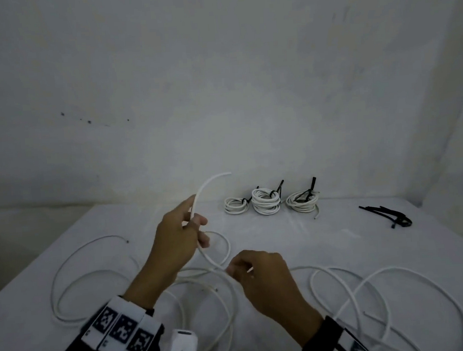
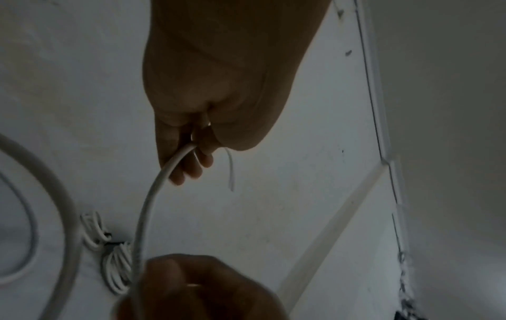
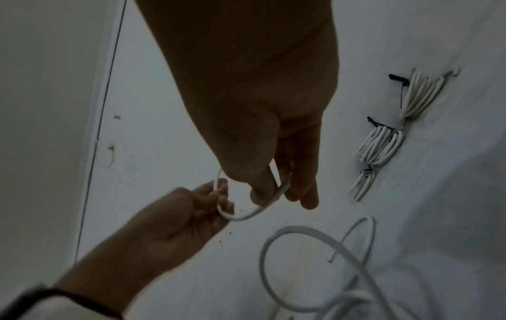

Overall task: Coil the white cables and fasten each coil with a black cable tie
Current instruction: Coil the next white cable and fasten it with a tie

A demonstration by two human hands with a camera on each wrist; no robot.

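Observation:
My left hand (image 1: 190,226) is raised over the table and grips a white cable (image 1: 212,258) near its end; the free end (image 1: 211,180) curves up past the fingers. In the left wrist view the cable (image 2: 153,194) runs out of my curled left fingers (image 2: 191,164). My right hand (image 1: 241,269) pinches the same cable lower down, so a short loop hangs between the two hands. The right wrist view shows my right thumb and fingers (image 3: 271,194) closed on the cable (image 3: 246,216), with the left hand (image 3: 216,194) holding the other side.
Three tied white coils (image 1: 270,204) lie in a row at the back of the white table (image 1: 310,241). A bundle of black cable ties (image 1: 390,215) lies at the far right. Loose white cables (image 1: 367,289) sprawl over the near table, left and right.

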